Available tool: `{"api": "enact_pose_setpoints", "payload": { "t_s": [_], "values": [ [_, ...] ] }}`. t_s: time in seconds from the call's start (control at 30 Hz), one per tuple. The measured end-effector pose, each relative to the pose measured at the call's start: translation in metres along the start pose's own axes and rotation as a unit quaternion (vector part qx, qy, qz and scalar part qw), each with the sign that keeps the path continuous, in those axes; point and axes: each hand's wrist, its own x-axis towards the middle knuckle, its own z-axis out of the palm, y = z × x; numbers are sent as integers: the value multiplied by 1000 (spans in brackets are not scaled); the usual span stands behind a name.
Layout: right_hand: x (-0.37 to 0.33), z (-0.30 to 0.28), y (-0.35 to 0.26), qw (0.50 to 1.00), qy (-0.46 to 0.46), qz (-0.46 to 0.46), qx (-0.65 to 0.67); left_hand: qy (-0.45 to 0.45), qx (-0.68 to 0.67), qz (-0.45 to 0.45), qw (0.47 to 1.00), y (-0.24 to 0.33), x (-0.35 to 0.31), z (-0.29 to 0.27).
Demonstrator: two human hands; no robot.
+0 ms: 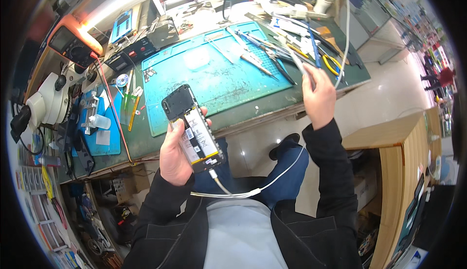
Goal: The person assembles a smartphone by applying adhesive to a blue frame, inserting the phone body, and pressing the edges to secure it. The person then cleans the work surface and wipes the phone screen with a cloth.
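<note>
Starting at the upper left of the frame with an orange multimeter, then dropping to a small white bottle on a blue pad. Left of centre, get to the left hand, wrapped firmly around an opened phone and holding it tilted, clear of the bench, just below the big blue mat. Gripped across the width, with the thumb by the left edge and fingertips at the right one. Probably light and stiff along the frame, maybe slick underneath (can't see the underside, so just guessing). Likely fragile around the bare battery, so don't squeeze or flex there. Best pinched lightly by the long side rails. Watch the white plug at the bottom end too: seems seated, and could lever the port if tugged by the thin cable looping off toward the right. Right of centre, see the right hand, pinched closed on a slim grey tool aimed up and left (can't tell whether tweezers or not). Ending farther right at a wooden cabinet.
</note>
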Motion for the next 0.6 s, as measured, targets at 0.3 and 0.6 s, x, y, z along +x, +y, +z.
{"api": "enact_pose_setpoints", "payload": {
  "t_s": [0.3, 0.6],
  "values": [
    [39, 35, -12, 996, -44, -69, -39, -58, -108, 15, 992, 8, 42, 8],
    [-14, 36, -119, 848, -415, 107, 310, -28, -158, 29, 987, 10, 32, 11]
  ]
}}
